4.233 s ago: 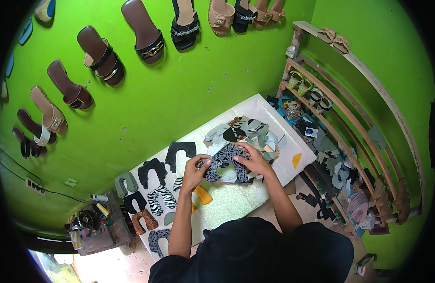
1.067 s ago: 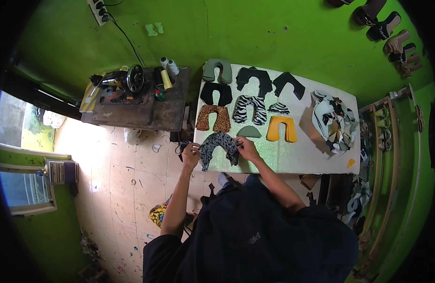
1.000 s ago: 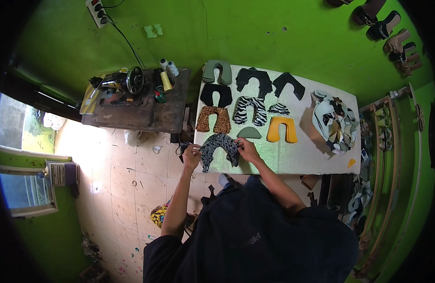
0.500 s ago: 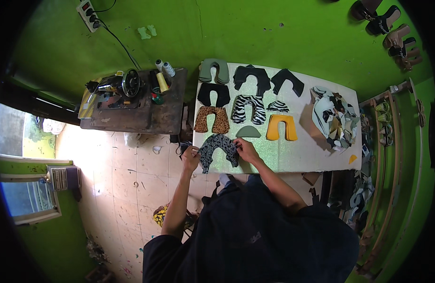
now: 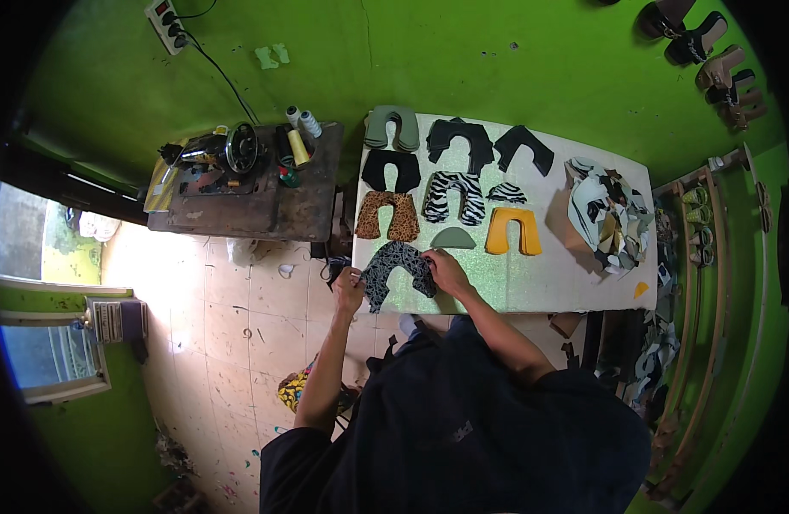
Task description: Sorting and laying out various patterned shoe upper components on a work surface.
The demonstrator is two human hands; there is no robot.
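Note:
Near the front left corner of the table, both hands are at a black-and-grey patterned, arch-shaped piece of material [image 5: 391, 254]. Its left edge is pinched in my left hand [image 5: 349, 289]. My right hand [image 5: 446, 272] has its fingers closed on the right side of the arch. Just beyond lie leopard-print arch pieces [image 5: 386, 216], a grey-green half-round piece [image 5: 452, 239] and yellow arch pieces [image 5: 500, 230]. Zebra-print arch pieces [image 5: 456, 182] and a small zebra-print piece [image 5: 507, 193] lie behind those. Farther back are black arch pieces [image 5: 459, 130] and a grey-green stack [image 5: 378, 127].
A box heaped with scraps [image 5: 608, 214] stands on the right of the white table [image 5: 574, 295]. At left, a sewing machine [image 5: 210, 156] and thread cones [image 5: 298, 147] occupy a dark worktable [image 5: 274, 210]. Sandals hang on the right wall and on a wooden rack [image 5: 711, 257].
The whole view has shifted very slightly. Both hands keep hold of the patterned piece in nearly the same place, its left leg a little moved.

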